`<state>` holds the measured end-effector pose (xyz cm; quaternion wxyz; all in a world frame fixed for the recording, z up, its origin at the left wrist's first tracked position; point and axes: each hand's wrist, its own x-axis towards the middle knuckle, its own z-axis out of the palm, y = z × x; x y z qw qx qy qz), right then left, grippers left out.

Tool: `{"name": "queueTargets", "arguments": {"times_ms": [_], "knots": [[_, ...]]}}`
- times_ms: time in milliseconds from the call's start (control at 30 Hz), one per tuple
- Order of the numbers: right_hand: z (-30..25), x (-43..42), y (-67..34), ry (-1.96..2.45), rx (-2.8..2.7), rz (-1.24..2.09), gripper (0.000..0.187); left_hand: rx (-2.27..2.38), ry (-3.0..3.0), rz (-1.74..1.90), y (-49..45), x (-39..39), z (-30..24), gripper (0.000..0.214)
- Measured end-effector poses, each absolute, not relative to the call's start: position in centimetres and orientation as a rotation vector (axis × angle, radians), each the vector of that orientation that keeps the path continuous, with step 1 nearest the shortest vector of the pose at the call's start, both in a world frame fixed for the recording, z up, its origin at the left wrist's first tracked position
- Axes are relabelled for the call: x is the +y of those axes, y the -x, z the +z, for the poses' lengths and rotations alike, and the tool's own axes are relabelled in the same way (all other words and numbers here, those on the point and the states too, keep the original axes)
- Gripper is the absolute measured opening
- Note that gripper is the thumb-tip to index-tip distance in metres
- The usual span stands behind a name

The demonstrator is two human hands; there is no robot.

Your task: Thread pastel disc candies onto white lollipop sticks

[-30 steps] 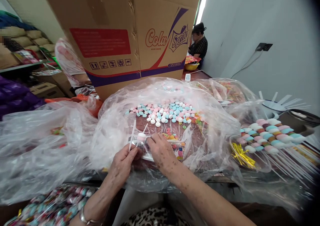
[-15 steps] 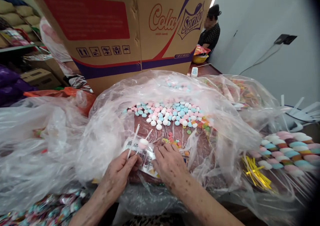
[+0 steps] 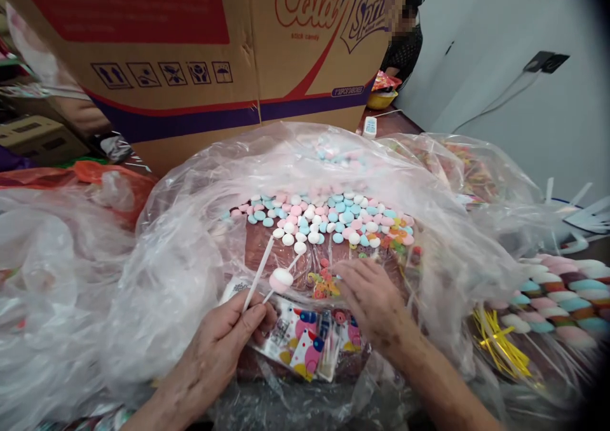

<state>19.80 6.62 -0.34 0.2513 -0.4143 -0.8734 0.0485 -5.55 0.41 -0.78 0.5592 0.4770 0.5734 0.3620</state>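
Observation:
My left hand [image 3: 229, 332] is closed, pinching a white stick [image 3: 260, 272] together with a thinner stick that carries a pink-and-white marshmallow [image 3: 281, 281]. The thin stick's tip pokes out past the marshmallow. My right hand [image 3: 374, 297] is loosely curved with its fingers apart, beside a small heap of colourful ring gummies [image 3: 324, 283]; nothing shows in it, though its palm side is hidden. Printed packets [image 3: 305, 345] lie between both hands. Beyond them spreads a pile of pink, blue and white marshmallows [image 3: 309, 218] on clear plastic.
A large cardboard carton [image 3: 181, 53] stands behind the clear plastic bag [image 3: 176, 278]. At right are skewered marshmallows [image 3: 567, 291] and gold twist ties [image 3: 500, 345]. More gummies fill a bag [image 3: 481, 164] at back right. One person [image 3: 405, 46] is behind the carton; another's arm [image 3: 79, 113] shows at left.
My right hand has moved right and away from the packets, to the gummies, uncovering the colourful packet fronts. My left hand still grips both sticks. The view has tilted down slightly.

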Motion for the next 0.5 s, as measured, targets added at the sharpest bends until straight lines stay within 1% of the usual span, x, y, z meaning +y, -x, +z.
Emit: {"name": "queueTargets", "arguments": {"times_ms": [133,267,433,500], "knots": [[0.4,8.7,-20.6,1.175,-2.332,0.245,0.023,1.283,-1.034,0.948,4.0,1.1,0.9,0.031],[0.7,10.2,-19.2,1.123,-2.477,0.382,0.026,1.226,-0.906,1.078,2.2,1.8,1.0,0.026],[0.7,11.9,-19.9,1.387,-2.427,0.425,0.028,1.281,-0.889,1.093,1.3,2.4,-0.2,0.034],[0.6,12.2,-20.4,1.429,-2.443,0.46,0.027,1.29,-0.923,1.093,1.3,2.4,-0.6,0.034]]}}
